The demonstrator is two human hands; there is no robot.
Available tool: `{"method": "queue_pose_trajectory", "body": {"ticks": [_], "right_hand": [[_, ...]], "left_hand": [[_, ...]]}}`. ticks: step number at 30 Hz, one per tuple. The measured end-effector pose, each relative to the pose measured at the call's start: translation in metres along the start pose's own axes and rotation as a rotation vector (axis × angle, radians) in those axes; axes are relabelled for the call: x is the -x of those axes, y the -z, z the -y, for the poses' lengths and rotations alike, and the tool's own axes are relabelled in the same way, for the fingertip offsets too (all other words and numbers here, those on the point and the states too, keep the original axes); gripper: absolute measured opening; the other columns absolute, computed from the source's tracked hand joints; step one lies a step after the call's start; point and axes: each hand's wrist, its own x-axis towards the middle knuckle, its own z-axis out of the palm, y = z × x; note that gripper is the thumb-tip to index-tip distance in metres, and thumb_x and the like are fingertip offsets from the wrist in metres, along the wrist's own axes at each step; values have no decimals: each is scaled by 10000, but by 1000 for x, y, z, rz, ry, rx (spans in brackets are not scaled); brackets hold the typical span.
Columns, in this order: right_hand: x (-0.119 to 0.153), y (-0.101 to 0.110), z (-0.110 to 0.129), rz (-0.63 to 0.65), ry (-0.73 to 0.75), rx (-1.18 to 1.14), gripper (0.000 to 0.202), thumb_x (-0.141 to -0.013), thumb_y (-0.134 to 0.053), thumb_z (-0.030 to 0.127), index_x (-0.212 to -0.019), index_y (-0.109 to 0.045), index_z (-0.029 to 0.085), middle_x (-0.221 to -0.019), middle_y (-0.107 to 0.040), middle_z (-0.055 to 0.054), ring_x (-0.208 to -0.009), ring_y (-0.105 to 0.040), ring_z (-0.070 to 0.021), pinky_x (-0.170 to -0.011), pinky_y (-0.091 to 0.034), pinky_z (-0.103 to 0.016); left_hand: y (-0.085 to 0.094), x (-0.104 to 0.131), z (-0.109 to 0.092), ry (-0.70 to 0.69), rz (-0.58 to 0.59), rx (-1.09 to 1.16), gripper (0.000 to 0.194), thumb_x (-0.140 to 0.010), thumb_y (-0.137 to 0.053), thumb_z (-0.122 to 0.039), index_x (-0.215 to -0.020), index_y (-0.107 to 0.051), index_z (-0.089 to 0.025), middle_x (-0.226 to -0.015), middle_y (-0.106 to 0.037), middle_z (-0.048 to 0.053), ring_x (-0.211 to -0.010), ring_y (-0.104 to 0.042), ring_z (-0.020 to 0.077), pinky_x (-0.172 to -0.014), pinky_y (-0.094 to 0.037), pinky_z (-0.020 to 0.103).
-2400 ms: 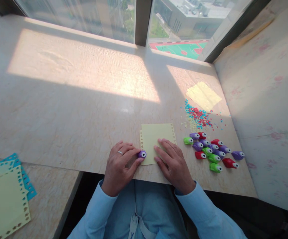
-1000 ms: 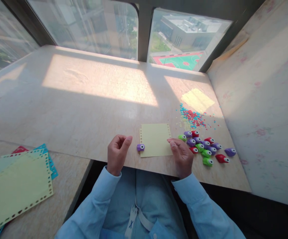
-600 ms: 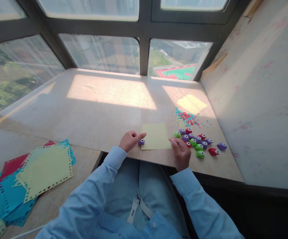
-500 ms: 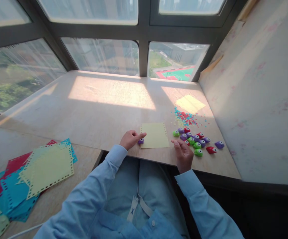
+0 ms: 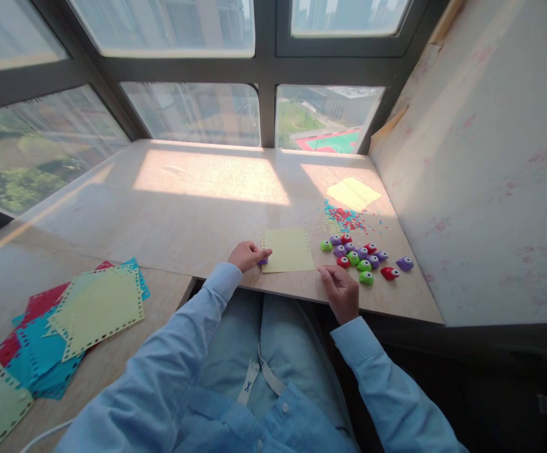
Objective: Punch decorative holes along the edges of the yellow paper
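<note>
A pale yellow sheet of paper (image 5: 287,250) lies near the desk's front edge, with small holes along its left side and part of its right side. At its lower left edge sits a small purple hole punch (image 5: 263,261). My left hand (image 5: 248,257) is closed on this punch, the thumb lying over it and hiding most of it. My right hand (image 5: 340,290) is beside the sheet's lower right corner with its fingers curled together. Whether those fingertips touch the paper or pinch anything is too small to tell.
Several green, red and purple hole punches (image 5: 364,265) stand right of the sheet. Behind them are scattered paper bits (image 5: 343,218) and another yellow sheet (image 5: 354,193). Punched colored sheets (image 5: 106,308) overlap at the left. A wall (image 5: 481,189) bounds the right side; windows (image 5: 197,113) rise behind.
The view has shifted slightly. My left thumb now covers more of the purple hole punch. My right hand remains by the sheet's right corner, a little closer to it.
</note>
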Motion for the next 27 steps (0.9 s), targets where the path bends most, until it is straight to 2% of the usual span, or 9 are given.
{"method": "queue_pose_trajectory", "body": {"ticks": [6, 9, 14, 20, 24, 27], "right_hand": [[0, 0, 1, -6, 33, 44, 246, -893, -570, 369, -805, -698, 179, -804, -712, -65, -768, -654, -212, -742, -507, -350], [0, -1, 1, -10, 48, 55, 240, -891, -576, 366, -800, -698, 181, -793, -711, -61, -757, -652, -208, -740, -509, -347], [0, -3, 1, -14, 78, 62, 227, -892, -576, 361, -799, -691, 188, -790, -711, -63, -751, -649, -206, -743, -524, -351], [0, -6, -3, 17, 126, 94, 228, -904, -552, 349, -812, -693, 196, -795, -715, -73, -766, -656, -214, -757, -537, -370], [-1, -9, -5, 53, 216, 157, 223, -907, -527, 308, -974, -709, 197, -974, -726, -107, -945, -655, -241, -875, -521, -425], [-1, -13, -4, 148, 301, 283, 261, -899, -534, 270, -1092, -696, 202, -1112, -710, -109, -1067, -616, -258, -948, -473, -455]], "left_hand": [[1, -6, -10, 67, 104, -176, 431, -714, -723, -408, -454, -447, -204, -475, -508, -2, -532, -509, 142, -528, -311, 266], [0, -11, -13, 110, 109, -230, 424, -693, -739, -409, -451, -456, -206, -459, -489, 6, -556, -539, 168, -531, -313, 271], [2, -14, -12, 176, 104, -284, 408, -640, -769, -468, -504, -488, -205, -527, -555, 43, -631, -595, 210, -548, -343, 276], [4, -13, -11, 204, 103, -287, 442, -624, -780, -495, -499, -467, -209, -517, -528, 26, -610, -575, 194, -541, -335, 274], [8, -15, -13, 252, 146, -266, 473, -614, -782, -539, -496, -465, -208, -466, -474, 0, -526, -524, 169, -514, -334, 275], [12, -17, -15, 298, 196, -237, 501, -585, -793, -579, -504, -467, -208, -436, -446, -18, -448, -462, 143, -480, -329, 276]]}}
